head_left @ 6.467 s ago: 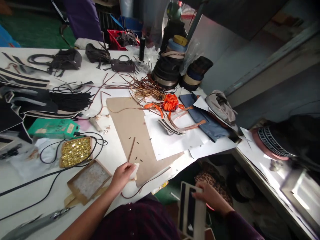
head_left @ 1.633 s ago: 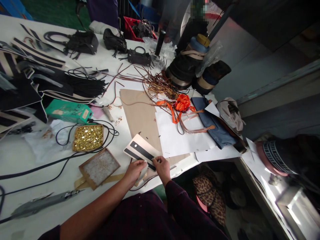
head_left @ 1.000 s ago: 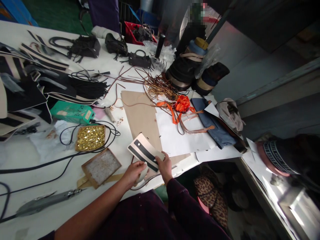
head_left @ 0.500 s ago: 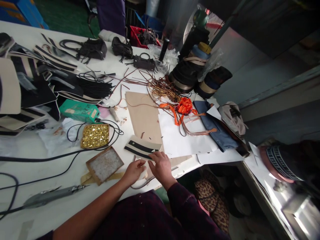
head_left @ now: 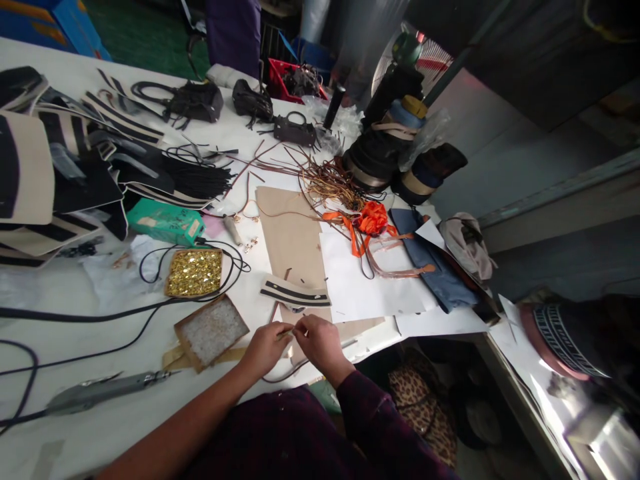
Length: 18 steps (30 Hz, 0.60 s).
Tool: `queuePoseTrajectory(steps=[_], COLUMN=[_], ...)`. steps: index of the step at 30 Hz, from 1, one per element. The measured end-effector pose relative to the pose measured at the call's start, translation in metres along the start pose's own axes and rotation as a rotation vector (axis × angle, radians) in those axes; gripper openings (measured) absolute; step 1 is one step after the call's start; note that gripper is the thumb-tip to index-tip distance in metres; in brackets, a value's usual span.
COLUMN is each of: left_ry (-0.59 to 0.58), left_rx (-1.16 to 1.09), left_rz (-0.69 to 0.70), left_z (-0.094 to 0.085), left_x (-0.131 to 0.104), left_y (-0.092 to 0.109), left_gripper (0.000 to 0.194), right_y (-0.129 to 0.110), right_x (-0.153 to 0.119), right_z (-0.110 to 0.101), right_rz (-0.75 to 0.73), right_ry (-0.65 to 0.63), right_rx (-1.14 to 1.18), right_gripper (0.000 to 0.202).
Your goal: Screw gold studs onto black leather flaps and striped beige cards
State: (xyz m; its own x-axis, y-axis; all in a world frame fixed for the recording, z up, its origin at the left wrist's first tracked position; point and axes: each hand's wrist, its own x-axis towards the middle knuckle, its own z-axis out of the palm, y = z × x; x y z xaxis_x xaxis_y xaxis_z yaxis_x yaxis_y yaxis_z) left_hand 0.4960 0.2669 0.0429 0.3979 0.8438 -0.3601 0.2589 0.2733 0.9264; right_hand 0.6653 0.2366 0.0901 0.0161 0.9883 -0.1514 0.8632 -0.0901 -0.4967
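A small pale piece sits pinched in the fingertips of the left grip, mostly hidden; the right grip meets it there with bent fingers, though whether that one grasps anything I cannot tell. Just beyond both grips lies a striped panel, cream with two black bands, gently bowed and untouched.

The desk is white and crowded. A brown sheet spreads beyond the grips, white paper to their right. Left of the left grip are a shallow box of whitish bits, gold-coloured pieces and a grey tool. Far beyond the grips, past the desk, stand a red crate and a fan above a green floor.
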Motion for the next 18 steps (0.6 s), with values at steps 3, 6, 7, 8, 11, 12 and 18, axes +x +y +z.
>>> queuePoseTrajectory(steps=[3,6,7,8,11,12,18], left_ry=[0.029,0.036,0.027,0.018,0.007,0.008,0.006], left_rx=[0.042,0.083,0.096,0.109,0.150,0.166,0.274], left_rz=[0.004,0.018,0.029,0.041,0.068,0.077,0.131], left_z=[-0.002,-0.003,-0.003,-0.004,-0.004,-0.004,-0.006], left_x=[0.001,0.001,0.001,0.001,0.001,0.002,0.002], left_y=[-0.002,-0.002,-0.001,0.000,0.002,0.003,0.003], left_gripper=[0.028,0.026,0.022,0.019,0.016,0.016,0.015], right_y=[-0.002,-0.003,-0.003,-0.003,-0.003,-0.003,-0.007], right_x=[0.000,-0.001,0.000,0.000,0.002,0.003,0.013], right_z=[-0.003,-0.005,-0.006,-0.007,-0.010,-0.011,-0.014], right_rz=[0.000,-0.011,-0.022,-0.041,-0.136,-0.170,-0.263], right_ry=[-0.007,0.004,0.015,0.024,0.002,-0.014,-0.048], right_rx=[-0.024,-0.057,-0.063,-0.065,-0.065,-0.072,-0.173], right_gripper=[0.009,0.003,0.006,0.013,0.020,0.016,0.005])
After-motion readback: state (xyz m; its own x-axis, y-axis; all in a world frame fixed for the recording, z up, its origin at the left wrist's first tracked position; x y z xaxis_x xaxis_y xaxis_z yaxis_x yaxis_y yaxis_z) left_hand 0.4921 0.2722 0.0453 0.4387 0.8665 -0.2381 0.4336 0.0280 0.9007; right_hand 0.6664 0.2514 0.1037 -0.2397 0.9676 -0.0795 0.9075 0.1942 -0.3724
